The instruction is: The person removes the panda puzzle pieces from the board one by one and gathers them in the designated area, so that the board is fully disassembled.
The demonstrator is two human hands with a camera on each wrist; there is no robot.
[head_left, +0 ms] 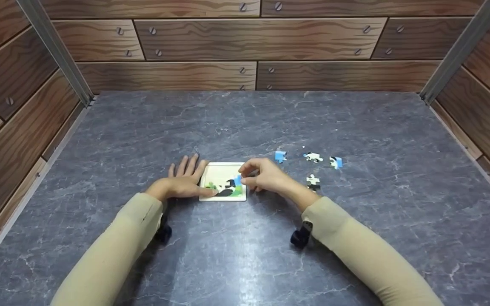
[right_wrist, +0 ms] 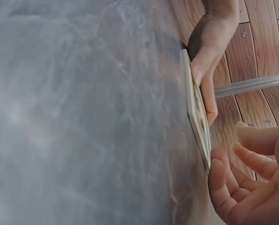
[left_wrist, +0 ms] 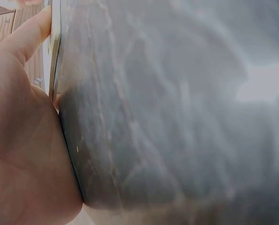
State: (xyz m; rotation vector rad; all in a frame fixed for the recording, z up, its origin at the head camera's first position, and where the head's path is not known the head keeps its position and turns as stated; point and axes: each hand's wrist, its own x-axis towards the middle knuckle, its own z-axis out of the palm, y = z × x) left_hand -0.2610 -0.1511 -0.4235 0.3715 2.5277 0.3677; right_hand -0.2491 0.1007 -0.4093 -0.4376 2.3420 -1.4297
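A shallow puzzle tray (head_left: 217, 170) lies on the table, its lower right part filled with green, black, white and blue pieces. My left hand (head_left: 181, 182) rests flat at the tray's left side with fingers spread. Its thumb lies over the tray's lower part. My right hand (head_left: 264, 175) is at the right edge, beside a blue puzzle piece (head_left: 237, 180) in the tray. In the right wrist view, the loosely bent fingers (right_wrist: 219, 176) are near the tray's end. No piece shows between thumb and forefinger; whether they touch the blue one, I cannot tell.
Several loose pieces lie right of the tray: a blue one (head_left: 280, 156), a black-and-white one (head_left: 313, 157), a blue-edged one (head_left: 336, 162) and another (head_left: 313, 182) near my right forearm. Wood-patterned walls (head_left: 245, 40) enclose the grey marbled table (head_left: 245, 119).
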